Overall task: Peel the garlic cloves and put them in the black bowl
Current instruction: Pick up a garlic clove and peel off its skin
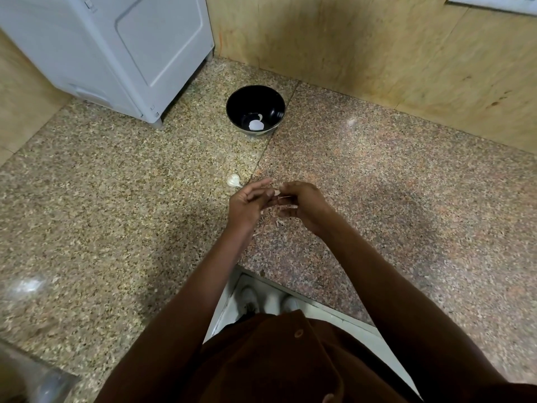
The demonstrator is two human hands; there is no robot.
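Two hands meet over the speckled granite counter (pixel 377 199), and from my remote seat I watch them work close together. My left hand (pixel 247 203) has its fingers fairly straight and angled toward the other hand, with the thumb laid across them; my right hand (pixel 302 203) has its fingers curled inward, and between the two sets of fingertips a small pale garlic clove (pixel 277 194) shows, pinched where they meet. I cannot tell exactly which fingers of the left hand bear on it, as the clove is mostly hidden. Thin pale skin scraps (pixel 279 222) lie on the counter right beneath the hands. Just beyond the left hand, touching nothing else that I can see, a whitish garlic piece (pixel 233 180) with a short stem rests on the stone. Farther back, well apart from the hands and near the wall corner, stands the black bowl (pixel 232 107), with two pale peeled cloves (pixel 255 124) at its bottom. A white appliance (pixel 116 53) stands to the left of the bowl.
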